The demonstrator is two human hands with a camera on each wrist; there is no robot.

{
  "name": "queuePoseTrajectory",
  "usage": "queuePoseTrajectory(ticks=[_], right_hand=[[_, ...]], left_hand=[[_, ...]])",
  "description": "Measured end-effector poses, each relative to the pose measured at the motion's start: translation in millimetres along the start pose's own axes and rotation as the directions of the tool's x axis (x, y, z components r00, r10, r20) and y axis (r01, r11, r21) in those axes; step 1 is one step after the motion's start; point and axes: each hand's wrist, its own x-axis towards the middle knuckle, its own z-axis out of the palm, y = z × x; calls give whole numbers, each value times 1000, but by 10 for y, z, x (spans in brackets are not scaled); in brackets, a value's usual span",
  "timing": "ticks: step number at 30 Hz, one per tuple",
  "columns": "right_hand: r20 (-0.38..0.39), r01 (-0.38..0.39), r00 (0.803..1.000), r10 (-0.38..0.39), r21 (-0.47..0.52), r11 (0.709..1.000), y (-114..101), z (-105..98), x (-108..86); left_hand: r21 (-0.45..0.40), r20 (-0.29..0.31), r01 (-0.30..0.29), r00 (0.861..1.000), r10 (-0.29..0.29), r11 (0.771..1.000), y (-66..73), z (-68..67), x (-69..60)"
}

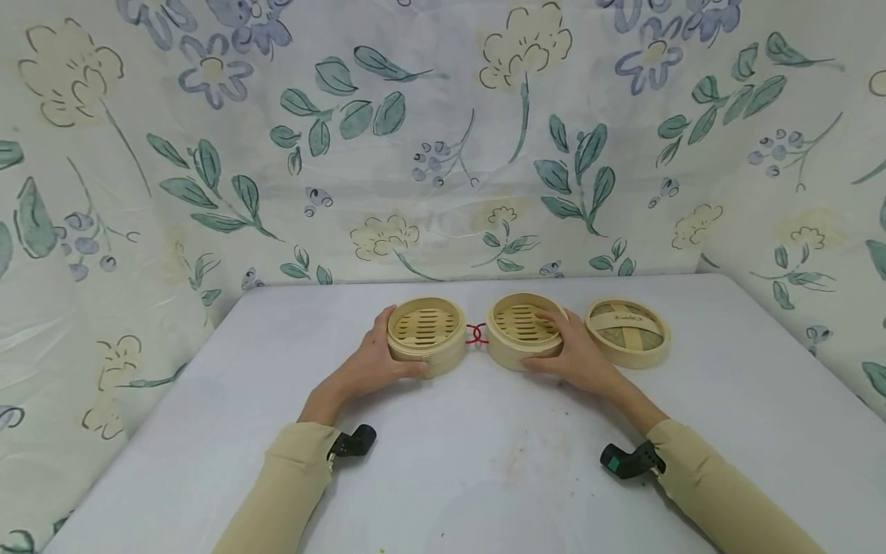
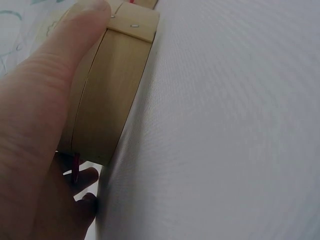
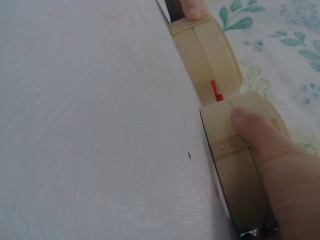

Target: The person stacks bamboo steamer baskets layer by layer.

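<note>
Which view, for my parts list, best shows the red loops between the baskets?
Head: the red loops show unobstructed between the baskets. Right wrist shows one short piece; left wrist, only a top-edge speck.

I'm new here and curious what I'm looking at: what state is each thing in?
Left basket: uncovered, held.
Right basket: uncovered, held.
Lid: off, lying to the right of the right basket.
Red loops: meeting between the baskets; linked or not, I can't tell.
Left fingers: gripping the left basket.
Right fingers: gripping the right basket.
Table: marked with small specks.
</note>
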Motion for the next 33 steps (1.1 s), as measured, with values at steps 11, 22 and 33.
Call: queuePoseTrajectory(ticks=[11, 22, 33], right_hand=[[-25, -5, 1000, 4, -27, 1000, -27, -8, -11], [-38, -33, 999, 32, -18, 999, -31, -25, -8], [-58, -58, 997, 56, -18, 998, -63, -48, -12]], left_hand=[[-2, -2, 13, 1000, -13, 1000, 10, 1, -7], [-2, -3, 4, 1000, -4, 1000, 13, -2, -1], [-8, 3, -2, 1000, 2, 1000, 5, 0, -4]])
